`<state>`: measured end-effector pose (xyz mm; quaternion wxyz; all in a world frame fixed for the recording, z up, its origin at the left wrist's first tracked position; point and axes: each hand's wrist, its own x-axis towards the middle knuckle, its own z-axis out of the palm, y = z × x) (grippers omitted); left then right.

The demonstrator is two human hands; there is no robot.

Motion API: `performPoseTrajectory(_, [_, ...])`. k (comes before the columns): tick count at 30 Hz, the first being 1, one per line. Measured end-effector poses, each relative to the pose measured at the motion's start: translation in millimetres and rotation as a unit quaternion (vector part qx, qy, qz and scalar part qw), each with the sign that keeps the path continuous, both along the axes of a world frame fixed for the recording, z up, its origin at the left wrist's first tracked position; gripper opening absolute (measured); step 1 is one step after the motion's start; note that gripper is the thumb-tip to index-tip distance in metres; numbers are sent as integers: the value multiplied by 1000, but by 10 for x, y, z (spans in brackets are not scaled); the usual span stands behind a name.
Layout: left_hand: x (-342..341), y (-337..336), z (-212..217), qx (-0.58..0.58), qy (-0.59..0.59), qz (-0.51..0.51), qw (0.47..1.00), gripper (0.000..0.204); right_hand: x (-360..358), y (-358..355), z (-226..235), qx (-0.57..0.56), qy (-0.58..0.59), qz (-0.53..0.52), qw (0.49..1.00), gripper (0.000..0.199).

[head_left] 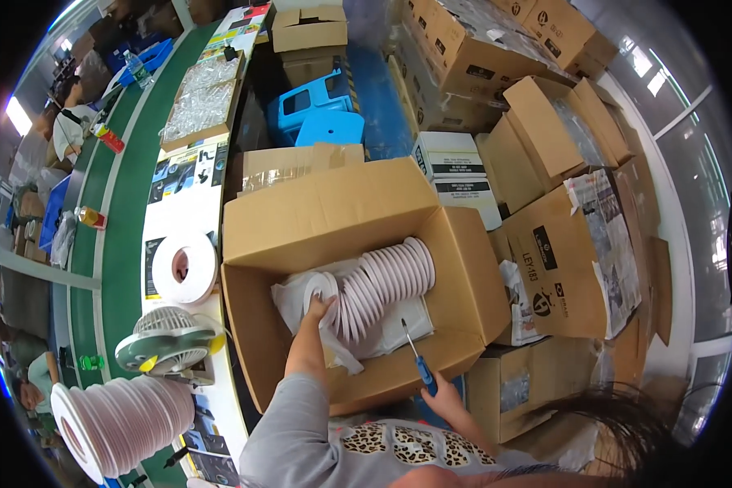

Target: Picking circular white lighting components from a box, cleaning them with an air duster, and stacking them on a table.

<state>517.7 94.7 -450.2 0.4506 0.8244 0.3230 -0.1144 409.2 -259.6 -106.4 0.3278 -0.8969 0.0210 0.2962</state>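
Note:
A large open cardboard box [329, 220] stands in front of me. Inside, a curved row of thin white rings [390, 272] leans over white plastic wrapping [354, 358]. My left hand [320, 307] reaches into the box and grips a white ring [325, 285] at the row's left end; its fingertips are partly hidden. At the box's near right edge, my right hand [444, 398] is closed round the blue handle of a screwdriver [424, 372]. The screwdriver's metal shaft points up and away over the box, touching no ring that I can make out.
On the left-hand bench, a fan [169, 337] stands between a flat white roll [167, 272] and a big stack of white rings [134, 423]. Open cartons [557, 268] crowd the right side. A blue stool [313, 110] is beyond the box. A person [73, 122] sits across the green conveyor belt [122, 195].

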Motion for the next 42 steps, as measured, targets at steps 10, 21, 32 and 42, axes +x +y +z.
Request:
performPoseTrajectory(10, [-89,194,752,-249,-8,95,964,39,81,-139,53,61,-54,12,997,49])
performPoseTrajectory(21, [330,-328,3191,-736,-287,249,560,46,444,301,498,40,-204,92,974,46])
performPoseTrajectory(32, [641,-480,3709,-640,-265,132,709,40,680,429,756,130,-182,186,957,32])
performPoseTrajectory(42, [564,-215,3920,-643,-295,88,701,38,732,369,667,140,-193,99,966,37])
